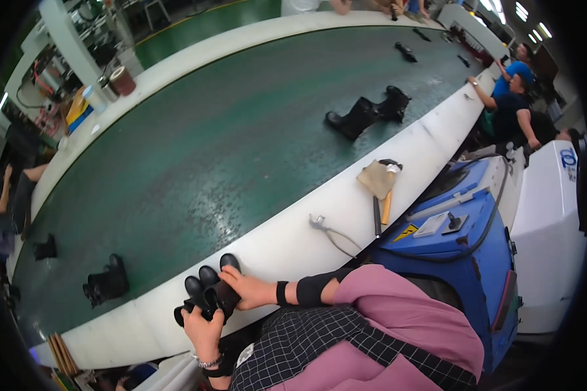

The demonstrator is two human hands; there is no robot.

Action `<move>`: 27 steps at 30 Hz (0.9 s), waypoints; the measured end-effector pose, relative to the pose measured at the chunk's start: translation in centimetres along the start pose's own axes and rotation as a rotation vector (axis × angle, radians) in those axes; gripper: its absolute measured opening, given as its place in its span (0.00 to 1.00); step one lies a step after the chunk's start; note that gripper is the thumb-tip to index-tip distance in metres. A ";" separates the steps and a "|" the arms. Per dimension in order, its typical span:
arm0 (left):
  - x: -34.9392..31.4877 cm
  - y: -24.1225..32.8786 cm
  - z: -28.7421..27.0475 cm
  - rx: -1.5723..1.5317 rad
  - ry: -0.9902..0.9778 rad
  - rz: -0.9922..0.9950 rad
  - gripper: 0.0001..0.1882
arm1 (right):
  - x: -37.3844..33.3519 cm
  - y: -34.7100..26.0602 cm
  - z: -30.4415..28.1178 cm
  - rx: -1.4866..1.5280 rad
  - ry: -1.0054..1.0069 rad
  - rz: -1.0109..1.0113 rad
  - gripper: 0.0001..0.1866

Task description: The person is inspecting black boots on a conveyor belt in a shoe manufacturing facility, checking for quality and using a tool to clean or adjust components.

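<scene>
Both my hands hold a small bunch of black boots (209, 287) over the white edge (287, 251) of a long green conveyor belt (209, 150). My left hand (202, 329), with a bracelet on the wrist, grips the bunch from below. Higher up, my right hand (249, 290), with a black wrist sleeve, rests its fingers on the boots' side. The rounded boot toes point up toward the belt.
More black boots lie on the belt: one pair (106, 284) near my hands, one boot (45, 248) farther left, another pair (366, 113) far off. A tan cloth (376, 177), a handled tool (386, 208) and a metal clip (318, 223) lie on the white edge. A blue machine (456, 247) stands to my right. Other people (512, 98) work along the belt.
</scene>
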State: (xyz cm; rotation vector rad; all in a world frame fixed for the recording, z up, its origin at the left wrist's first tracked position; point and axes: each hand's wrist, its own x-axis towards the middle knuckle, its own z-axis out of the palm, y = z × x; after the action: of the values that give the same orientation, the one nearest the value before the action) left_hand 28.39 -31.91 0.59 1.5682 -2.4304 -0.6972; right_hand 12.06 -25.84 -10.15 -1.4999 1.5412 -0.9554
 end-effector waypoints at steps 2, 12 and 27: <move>0.3 0.5 0.6 0.026 0.032 0.021 0.21 | 0.0 0.0 -0.3 0.008 -0.007 0.020 0.50; 0.9 -1.1 2.2 0.169 0.179 -0.029 0.16 | 0.2 -0.2 -2.4 0.027 -0.108 -0.011 0.48; 1.0 -9.9 -0.3 0.167 0.299 -0.335 0.14 | -2.5 10.8 -29.8 -0.738 1.088 0.356 0.31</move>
State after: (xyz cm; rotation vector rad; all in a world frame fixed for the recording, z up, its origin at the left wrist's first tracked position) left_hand 36.18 -36.22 -3.89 2.0074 -2.0776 -0.2793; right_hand -19.51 -22.99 -7.26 -1.0409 3.0790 -1.1023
